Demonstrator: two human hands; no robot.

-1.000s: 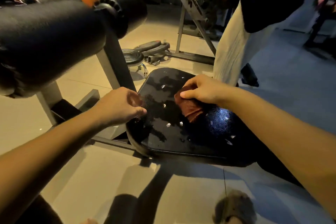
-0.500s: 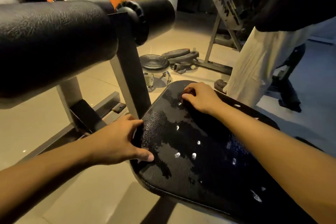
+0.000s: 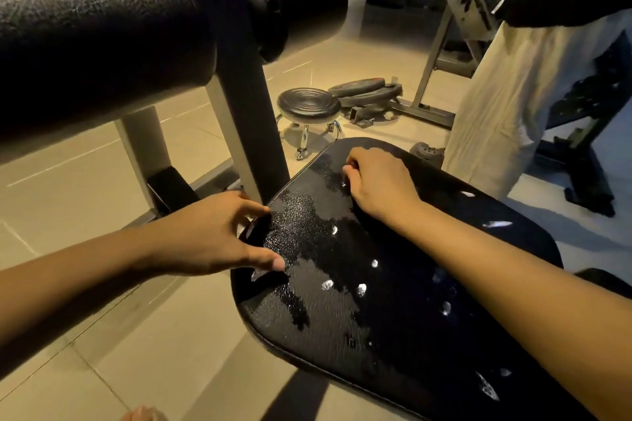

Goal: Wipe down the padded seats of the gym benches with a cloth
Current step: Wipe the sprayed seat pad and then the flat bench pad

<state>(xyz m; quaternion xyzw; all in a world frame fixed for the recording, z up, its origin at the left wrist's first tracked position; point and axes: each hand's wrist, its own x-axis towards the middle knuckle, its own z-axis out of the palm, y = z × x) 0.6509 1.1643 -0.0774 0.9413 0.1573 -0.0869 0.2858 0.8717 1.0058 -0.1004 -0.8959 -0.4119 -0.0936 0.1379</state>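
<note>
Left hand (image 3: 212, 236) grips the padded seat (image 3: 342, 325) at its 9 o'clock edge; right hand (image 3: 379, 181), fingers curled at 12 o'clock, hides any cloth, grip unconfirmed; advise firm overlapping strokes toward 6 o'clock over the white specks (image 3: 361, 289).

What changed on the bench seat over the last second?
The right hand slid from the middle of the padded seat to its far end, away from the person. The cloth, plainly visible before, is now hidden beneath the curled fingers. The left hand stayed on the seat's left edge, gripping it.
</note>
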